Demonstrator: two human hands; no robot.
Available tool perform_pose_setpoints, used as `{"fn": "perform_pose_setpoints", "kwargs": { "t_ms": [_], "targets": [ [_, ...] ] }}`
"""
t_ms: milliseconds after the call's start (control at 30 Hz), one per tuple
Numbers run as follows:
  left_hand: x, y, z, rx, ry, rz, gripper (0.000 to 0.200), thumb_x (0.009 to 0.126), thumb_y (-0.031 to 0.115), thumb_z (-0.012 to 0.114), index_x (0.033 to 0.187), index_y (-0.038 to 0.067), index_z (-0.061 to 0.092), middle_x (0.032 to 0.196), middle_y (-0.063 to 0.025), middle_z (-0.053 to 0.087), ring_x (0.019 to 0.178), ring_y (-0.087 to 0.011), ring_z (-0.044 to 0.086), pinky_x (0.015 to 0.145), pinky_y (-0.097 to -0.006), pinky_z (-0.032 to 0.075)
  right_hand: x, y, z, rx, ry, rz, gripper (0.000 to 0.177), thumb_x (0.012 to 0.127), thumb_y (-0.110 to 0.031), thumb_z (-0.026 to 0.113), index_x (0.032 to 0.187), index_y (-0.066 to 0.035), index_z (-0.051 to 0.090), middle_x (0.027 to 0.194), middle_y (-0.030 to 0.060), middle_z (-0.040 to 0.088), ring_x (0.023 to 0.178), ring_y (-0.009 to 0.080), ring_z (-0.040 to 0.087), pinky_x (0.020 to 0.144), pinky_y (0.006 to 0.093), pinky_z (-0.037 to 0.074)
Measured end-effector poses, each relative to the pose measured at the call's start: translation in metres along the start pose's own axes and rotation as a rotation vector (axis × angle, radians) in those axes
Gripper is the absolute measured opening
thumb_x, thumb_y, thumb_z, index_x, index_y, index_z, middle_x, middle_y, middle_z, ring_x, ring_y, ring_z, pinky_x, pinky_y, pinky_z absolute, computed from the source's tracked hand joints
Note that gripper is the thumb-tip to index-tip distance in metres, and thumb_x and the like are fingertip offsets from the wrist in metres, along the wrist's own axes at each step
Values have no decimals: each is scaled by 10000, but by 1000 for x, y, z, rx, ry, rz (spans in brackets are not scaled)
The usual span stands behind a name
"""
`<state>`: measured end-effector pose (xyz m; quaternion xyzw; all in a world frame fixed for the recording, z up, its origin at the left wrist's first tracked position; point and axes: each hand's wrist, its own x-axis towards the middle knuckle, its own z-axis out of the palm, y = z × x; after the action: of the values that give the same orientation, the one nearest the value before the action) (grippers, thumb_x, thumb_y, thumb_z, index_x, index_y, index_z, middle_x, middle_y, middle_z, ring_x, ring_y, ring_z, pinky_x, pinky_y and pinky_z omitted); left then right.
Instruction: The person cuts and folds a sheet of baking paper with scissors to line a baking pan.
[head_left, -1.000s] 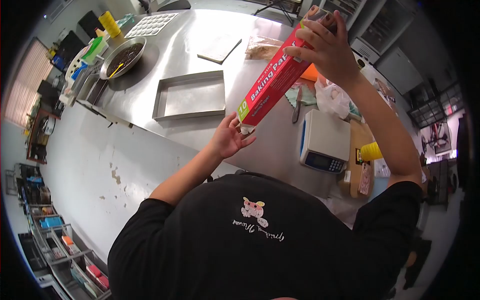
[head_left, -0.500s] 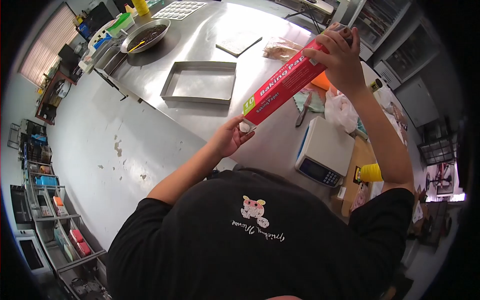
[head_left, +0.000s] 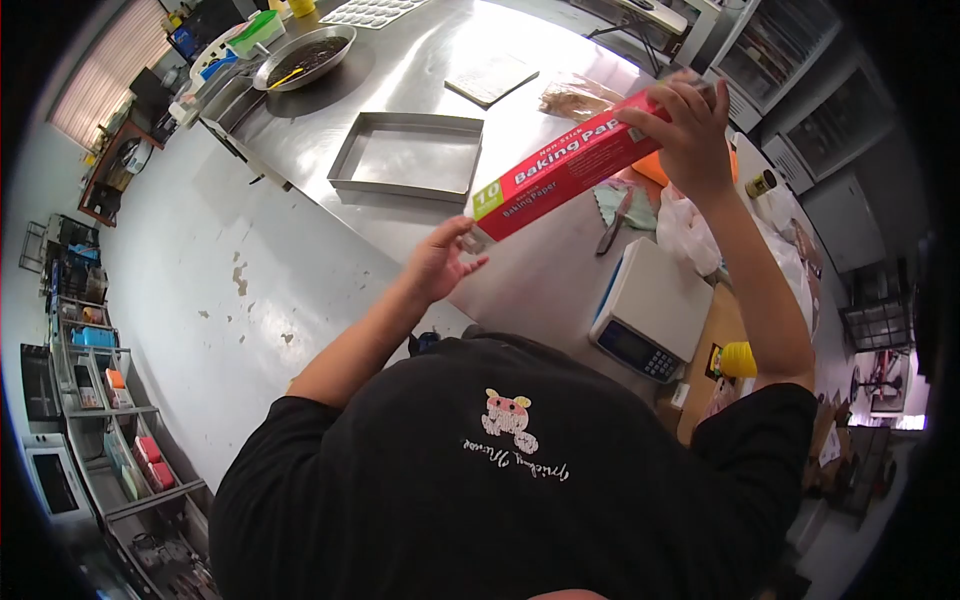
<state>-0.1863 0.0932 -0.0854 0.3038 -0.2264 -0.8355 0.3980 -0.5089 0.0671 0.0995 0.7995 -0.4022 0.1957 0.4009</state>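
Note:
A long red baking paper box (head_left: 560, 165) is held up at a slant between my two hands, above the metal table. My right hand (head_left: 685, 130) wraps round its upper right end. At the lower left end, my left hand (head_left: 440, 258) grips the box near its pale end flap, thumb on top and some fingers spread below. Beyond my left hand, a rectangular metal frame or pan (head_left: 405, 158) rests on the table. A flat square pad or book (head_left: 490, 80) lies behind the box, beside a clear plastic bag with brown contents (head_left: 578, 100).
A digital scale (head_left: 652, 308) sits near me on the right, with a dark-handled tool (head_left: 614, 222) and plastic bags (head_left: 686, 232) beyond it. A wide pan of dark contents (head_left: 305, 62) and a moulded tray (head_left: 372, 12) stand at the back left.
The box and both hands have shifted a little to the left, and the box is tilted less steeply. The view has moved slightly.

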Motion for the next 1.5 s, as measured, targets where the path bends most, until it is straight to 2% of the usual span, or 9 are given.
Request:
{"fn": "perform_pose_setpoints", "kwargs": {
  "t_ms": [267, 533, 633, 733, 800, 867, 1000, 1167, 1500],
  "targets": [
    [-42, 90, -70, 93, 228, 626, 276, 865, 135, 512, 1124, 40, 510, 1198, -60, 514, 1121, -204, 503, 955, -427, 450, -81, 43, 60, -73, -143, 481, 520, 720, -39, 608, 1151, -325, 552, 1109, -57, 515, 1119, 203, 467, 1012, 649, 196],
    [-108, 129, -144, 25, 542, 820, 271, 874, 149, 523, 1113, 22, 511, 1065, -95, 567, 972, -247, 584, 895, -345, 493, -147, -46, 188, 70, -820, 1062, 581, 775, -203, 570, 1331, -189, 404, 1201, 81, 527, 1202, 314, 436, 1013, 677, 157],
    [-125, 122, -149, 43, 626, 808, 270, 882, 160, 501, 1107, 11, 507, 1072, -96, 570, 986, -238, 580, 899, -326, 491, -91, -86, 169, 308, -881, 841, 812, 716, -208, 607, 1424, -91, 228, 1345, 181, 415, 1261, 347, 380, 1058, 578, 204],
    [-132, 106, -149, 40, 685, 776, 272, 885, 169, 499, 1095, -2, 505, 1078, -99, 570, 980, -234, 588, 900, -318, 501, 7, -133, 77, 1142, -405, 721, 633, 713, -5, 589, 1279, -97, 321, 1071, 139, 532, 937, 267, 578, 759, 375, 479],
    [-132, 95, -157, 31, 695, 747, 279, 885, 170, 500, 1102, -4, 504, 1084, -101, 567, 980, -236, 588, 901, -318, 502, 57, -158, -24, 1231, 129, 265, 470, 734, -20, 572, 1159, -94, 385, 829, 68, 536, 671, 244, 567, 552, 343, 452],
    [-125, 83, -167, -36, 626, 725, 288, 882, 170, 505, 1110, -5, 502, 1094, -101, 559, 982, -241, 587, 898, -321, 505, 84, -141, -125, 1517, -85, -44, 228, 766, -167, 567, 990, -125, 565, 802, 74, 577, 751, 278, 603, 613, 407, 474],
    [-121, 70, -156, 62, 646, 655, 290, 879, 174, 510, 1109, -3, 502, 1101, -97, 550, 991, -246, 583, 900, -327, 504, 114, -187, -152, 1199, 1073, -201, 327, 712, -276, 653, 897, -255, 385, 705, -28, 465, 451, 108, 440, 361, 254, 353],
    [-116, 60, -158, 80, 620, 631, 289, 875, 166, 506, 1111, -1, 494, 1106, -92, 538, 1005, -243, 575, 916, -340, 494, 119, -175, -156, 1433, 661, -398, 267, 711, -264, 634, 832, -236, 398, 662, -21, 464, 433, 128, 448, 354, 272, 347],
    [-114, 53, -148, 84, 686, 599, 303, 882, 149, 489, 1144, -2, 475, 1108, -113, 531, 1007, -255, 576, 912, -357, 499, 119, -188, -168, 1492, 690, -199, 186, 712, -256, 592, 679, -188, 422, 551, -4, 457, 395, 183, 474, 343, 319, 352]
  ]
}}
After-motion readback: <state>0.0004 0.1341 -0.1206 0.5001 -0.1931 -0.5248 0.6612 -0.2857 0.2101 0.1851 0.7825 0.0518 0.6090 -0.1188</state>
